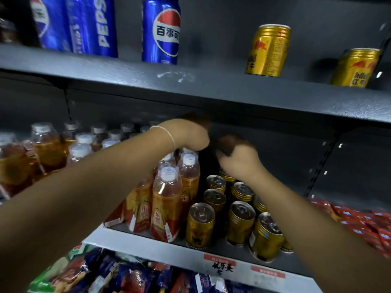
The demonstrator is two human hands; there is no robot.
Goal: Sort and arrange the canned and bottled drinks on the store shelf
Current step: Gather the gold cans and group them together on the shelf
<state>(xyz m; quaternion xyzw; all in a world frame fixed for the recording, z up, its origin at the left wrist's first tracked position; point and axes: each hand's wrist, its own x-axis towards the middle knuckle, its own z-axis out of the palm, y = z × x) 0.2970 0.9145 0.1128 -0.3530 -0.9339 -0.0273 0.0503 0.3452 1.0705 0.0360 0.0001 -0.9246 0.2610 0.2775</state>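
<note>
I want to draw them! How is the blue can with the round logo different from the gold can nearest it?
The blue can looks taller than the gold can. The blue can has a round red, white and blue logo; the gold can has a red bull. Both stand on the upper shelf, apart.

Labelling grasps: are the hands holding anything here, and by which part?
Cannot be told. Both the left hand and right hand curl into shadow under the upper shelf, fingers hidden.
</note>
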